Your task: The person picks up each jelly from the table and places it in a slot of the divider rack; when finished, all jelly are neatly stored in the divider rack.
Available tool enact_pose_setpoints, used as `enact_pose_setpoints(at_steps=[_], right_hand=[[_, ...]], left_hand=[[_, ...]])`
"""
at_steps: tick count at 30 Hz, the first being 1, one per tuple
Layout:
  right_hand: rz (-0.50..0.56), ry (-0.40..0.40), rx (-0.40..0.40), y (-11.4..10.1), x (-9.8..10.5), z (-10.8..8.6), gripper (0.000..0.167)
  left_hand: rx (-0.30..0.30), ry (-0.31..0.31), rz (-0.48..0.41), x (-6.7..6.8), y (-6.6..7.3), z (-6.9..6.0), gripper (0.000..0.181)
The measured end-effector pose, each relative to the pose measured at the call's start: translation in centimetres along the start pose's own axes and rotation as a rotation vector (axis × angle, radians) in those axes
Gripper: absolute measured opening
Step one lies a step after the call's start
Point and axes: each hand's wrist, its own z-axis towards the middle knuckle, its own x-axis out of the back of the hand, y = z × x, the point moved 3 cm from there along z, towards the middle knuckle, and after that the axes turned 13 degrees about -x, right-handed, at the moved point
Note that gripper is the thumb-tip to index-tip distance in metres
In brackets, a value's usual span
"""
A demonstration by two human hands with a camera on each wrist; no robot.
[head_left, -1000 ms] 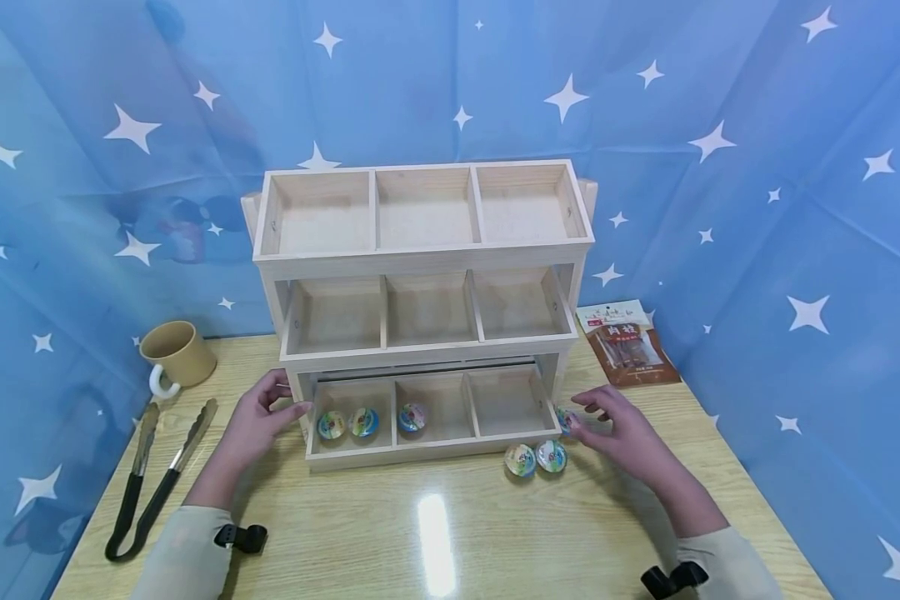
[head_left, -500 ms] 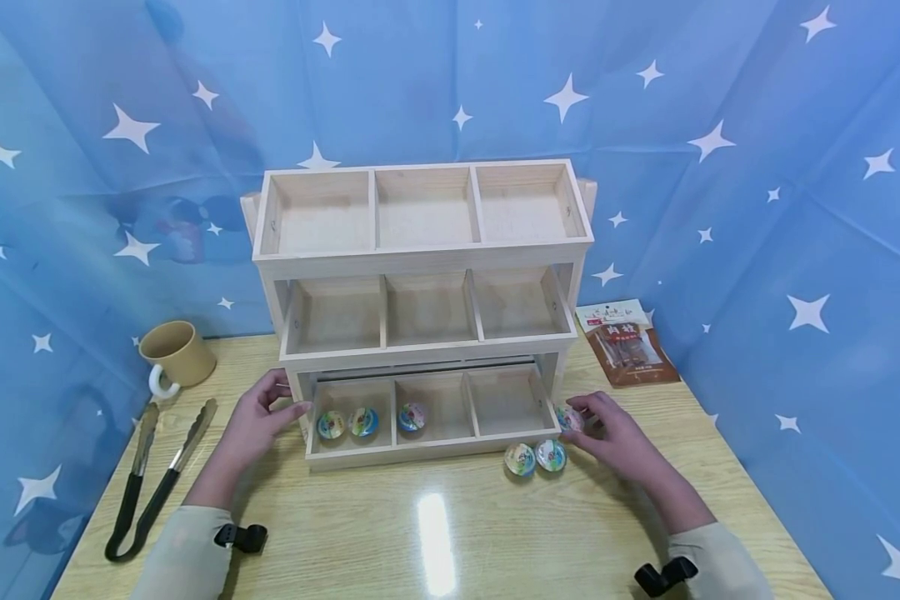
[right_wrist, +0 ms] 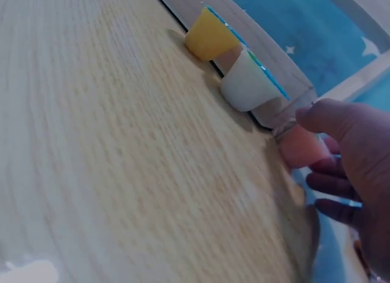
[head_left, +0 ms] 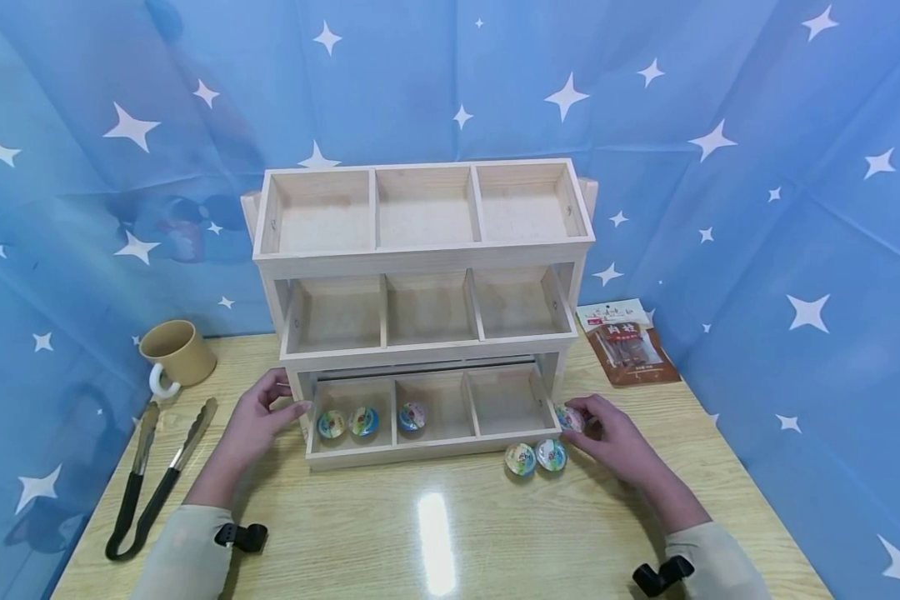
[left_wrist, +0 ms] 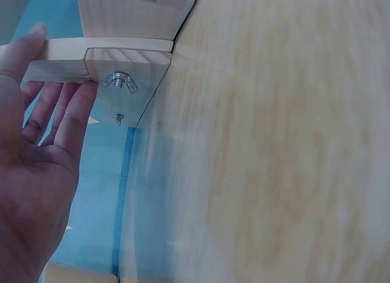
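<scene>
A three-tier wooden rack [head_left: 423, 260] stands on the table, each tier split into three compartments. My left hand [head_left: 258, 417] grips its lower left side; in the left wrist view the thumb lies above a wooden bar [left_wrist: 67, 49] and the fingers below. Beside the bottom tier's right end, my right hand [head_left: 617, 440] pinches a pink jelly cup [right_wrist: 301, 147] between thumb and fingers. Before the rack's front right corner stand a yellow jelly cup [right_wrist: 210, 36] and a white one [right_wrist: 247, 85]. The bottom tier holds two jelly cups [head_left: 347, 422] at left and one [head_left: 412, 417] in the middle.
On the table's left side lie black-handled tongs [head_left: 157, 483], with a tan mug [head_left: 177, 354] behind them. A brown snack packet [head_left: 630, 344] lies right of the rack. Blue star-patterned cloth [head_left: 450, 83] encloses the table at the back and sides.
My right hand has shifted slightly left and nearer, its fingers closing round the pink jelly cup, which shows more from above. The left hand and the rack look unmoved.
</scene>
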Motion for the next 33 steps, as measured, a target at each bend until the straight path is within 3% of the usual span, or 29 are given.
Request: enact_pose_setpoints(at_steps=[10,14,25,33], right_hand=[[-0.059,0.207,0.009,-0.4,0.3,-0.6,0.038],[-0.039,0.249,0.017,-1.3,0.4,-1.1,0.040],[0.046,0.287,0.161,-4.8,0.4,-1.0,0.039],[0.047,0.203,0.211,-7.5,-0.9,-0.2,0.042]], left_hand=[[0.002,-0.005,-0.008,-0.1,0.2,0.1,0.048],[0.008,-0.005,-0.009,0.0,0.2,0.2,0.048],[-0.004,0.003,-0.017,0.0,0.1,0.3,0.046],[-0.008,0.004,-0.020,-0.1,0.0,0.1,0.047]])
